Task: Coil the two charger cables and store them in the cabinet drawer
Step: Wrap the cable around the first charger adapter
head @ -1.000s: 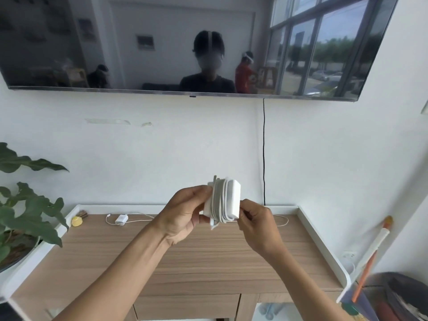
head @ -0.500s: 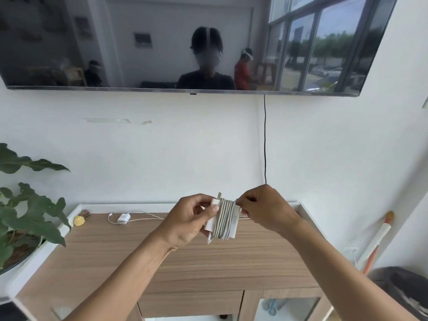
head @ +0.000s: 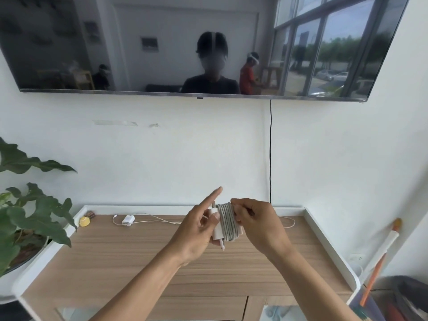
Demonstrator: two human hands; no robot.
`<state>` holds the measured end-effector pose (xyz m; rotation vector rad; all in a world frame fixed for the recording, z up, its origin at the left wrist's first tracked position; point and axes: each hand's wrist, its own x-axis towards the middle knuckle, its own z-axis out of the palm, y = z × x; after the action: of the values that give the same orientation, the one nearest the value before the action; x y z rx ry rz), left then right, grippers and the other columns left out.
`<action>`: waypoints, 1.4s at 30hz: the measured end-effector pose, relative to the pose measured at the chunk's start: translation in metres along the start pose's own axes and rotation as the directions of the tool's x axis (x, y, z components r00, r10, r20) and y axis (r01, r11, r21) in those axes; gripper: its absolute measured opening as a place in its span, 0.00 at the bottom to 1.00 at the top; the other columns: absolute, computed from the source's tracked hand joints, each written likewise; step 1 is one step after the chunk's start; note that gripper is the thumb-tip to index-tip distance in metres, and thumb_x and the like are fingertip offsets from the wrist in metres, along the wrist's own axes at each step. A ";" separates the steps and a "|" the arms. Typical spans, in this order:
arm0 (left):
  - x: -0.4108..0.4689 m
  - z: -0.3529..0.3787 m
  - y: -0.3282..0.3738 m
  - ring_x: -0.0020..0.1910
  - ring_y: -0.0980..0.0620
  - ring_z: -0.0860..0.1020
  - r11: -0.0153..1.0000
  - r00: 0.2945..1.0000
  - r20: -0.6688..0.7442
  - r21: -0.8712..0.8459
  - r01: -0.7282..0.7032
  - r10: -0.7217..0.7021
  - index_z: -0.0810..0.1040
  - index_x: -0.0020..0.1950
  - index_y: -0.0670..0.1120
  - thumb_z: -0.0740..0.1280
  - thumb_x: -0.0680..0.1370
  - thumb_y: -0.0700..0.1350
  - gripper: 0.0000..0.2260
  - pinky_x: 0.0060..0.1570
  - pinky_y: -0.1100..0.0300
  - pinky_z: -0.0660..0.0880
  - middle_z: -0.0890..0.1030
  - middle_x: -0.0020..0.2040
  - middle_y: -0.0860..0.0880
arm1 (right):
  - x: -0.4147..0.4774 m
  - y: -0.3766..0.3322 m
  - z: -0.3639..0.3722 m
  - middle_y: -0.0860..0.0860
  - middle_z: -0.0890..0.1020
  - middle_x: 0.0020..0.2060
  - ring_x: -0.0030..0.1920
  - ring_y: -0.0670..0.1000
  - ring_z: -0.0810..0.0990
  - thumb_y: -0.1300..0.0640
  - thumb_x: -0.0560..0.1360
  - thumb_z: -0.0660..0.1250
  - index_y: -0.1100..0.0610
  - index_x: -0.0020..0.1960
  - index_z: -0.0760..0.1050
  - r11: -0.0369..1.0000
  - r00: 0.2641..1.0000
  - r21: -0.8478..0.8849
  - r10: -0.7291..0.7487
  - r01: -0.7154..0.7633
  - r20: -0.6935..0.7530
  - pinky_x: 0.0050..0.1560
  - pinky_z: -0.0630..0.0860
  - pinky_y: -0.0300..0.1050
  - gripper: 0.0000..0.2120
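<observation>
While you stand at the wooden cabinet top (head: 143, 258) with its raised white rim, your left hand (head: 196, 235) cradles the white charger brick (head: 216, 228), forefinger pointing to one o'clock, and your right hand (head: 257, 224) pinches the cable coil (head: 228, 224) wound around it. At ten o'clock the second charger (head: 128, 220) lies uncoiled by the wall, with a potted plant (head: 30, 218) at nine and a wall-mounted screen (head: 185, 47) at twelve.

Wall TV (head: 162, 42), potted plant (head: 27, 218), yellow ball (head: 84, 221).
</observation>
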<state>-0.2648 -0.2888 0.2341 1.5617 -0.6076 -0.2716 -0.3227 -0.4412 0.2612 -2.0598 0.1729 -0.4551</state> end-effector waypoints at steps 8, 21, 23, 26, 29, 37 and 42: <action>-0.006 0.012 -0.015 0.45 0.42 0.83 0.999 0.999 -0.013 -0.010 0.045 -0.045 0.78 0.60 0.65 0.57 0.84 0.41 0.20 0.40 0.49 0.83 0.73 0.57 0.35 | -0.016 0.008 0.013 0.32 0.79 0.38 0.55 0.50 0.77 0.54 0.77 0.66 0.39 0.47 0.81 0.994 0.989 -0.097 0.044 -0.058 -0.144 0.61 0.71 0.55 0.10; -0.005 0.019 -0.024 0.46 0.30 0.80 0.997 0.996 -0.045 0.007 0.077 -0.076 0.77 0.58 0.60 0.53 0.84 0.37 0.20 0.41 0.43 0.83 0.74 0.52 0.29 | -0.022 0.019 0.002 0.47 0.84 0.43 0.46 0.47 0.79 0.62 0.77 0.63 0.52 0.50 0.82 0.942 0.989 -0.304 -0.151 0.145 0.004 0.48 0.73 0.40 0.11; -0.005 0.019 -0.025 0.47 0.34 0.81 0.997 0.996 -0.043 -0.014 0.074 -0.075 0.76 0.59 0.60 0.53 0.84 0.37 0.19 0.41 0.46 0.83 0.74 0.54 0.31 | -0.020 0.024 0.001 0.46 0.82 0.47 0.52 0.49 0.76 0.60 0.78 0.63 0.51 0.52 0.81 0.918 0.989 -0.370 -0.145 0.142 0.019 0.54 0.72 0.43 0.10; -0.005 0.022 -0.027 0.48 0.34 0.80 0.998 0.996 -0.051 -0.003 0.068 -0.068 0.77 0.57 0.62 0.54 0.84 0.37 0.21 0.39 0.50 0.83 0.74 0.54 0.31 | -0.016 0.029 -0.001 0.46 0.75 0.50 0.54 0.50 0.68 0.56 0.79 0.63 0.48 0.55 0.79 0.886 0.993 -0.451 -0.116 0.111 0.016 0.57 0.67 0.44 0.09; -0.005 0.022 -0.031 0.48 0.38 0.81 0.997 0.995 -0.062 -0.008 0.074 -0.074 0.77 0.57 0.63 0.54 0.84 0.39 0.20 0.38 0.54 0.82 0.72 0.57 0.33 | -0.012 0.028 -0.005 0.48 0.77 0.48 0.50 0.49 0.71 0.56 0.79 0.61 0.51 0.52 0.78 0.876 0.989 -0.462 -0.098 0.138 0.108 0.51 0.67 0.41 0.08; -0.005 0.021 -0.028 0.45 0.29 0.78 0.999 0.996 -0.073 0.003 0.046 -0.046 0.75 0.57 0.62 0.53 0.84 0.37 0.21 0.38 0.52 0.82 0.75 0.52 0.30 | -0.003 0.032 -0.008 0.46 0.78 0.33 0.31 0.44 0.71 0.56 0.79 0.60 0.56 0.44 0.75 0.959 0.991 -0.276 -0.025 0.060 0.129 0.32 0.67 0.35 0.08; -0.003 0.015 -0.024 0.40 0.34 0.81 1.000 0.995 -0.100 -0.021 0.018 -0.020 0.73 0.61 0.56 0.52 0.83 0.34 0.19 0.38 0.50 0.82 0.75 0.52 0.30 | 0.000 0.032 -0.001 0.45 0.75 0.28 0.27 0.40 0.71 0.57 0.79 0.62 0.57 0.41 0.75 0.999 0.995 0.011 0.048 -0.049 0.083 0.31 0.68 0.34 0.09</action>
<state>-0.2701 -0.3008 0.2090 1.5529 -0.5107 -0.2114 -0.3210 -0.4585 0.2338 -2.0525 0.1698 -0.3400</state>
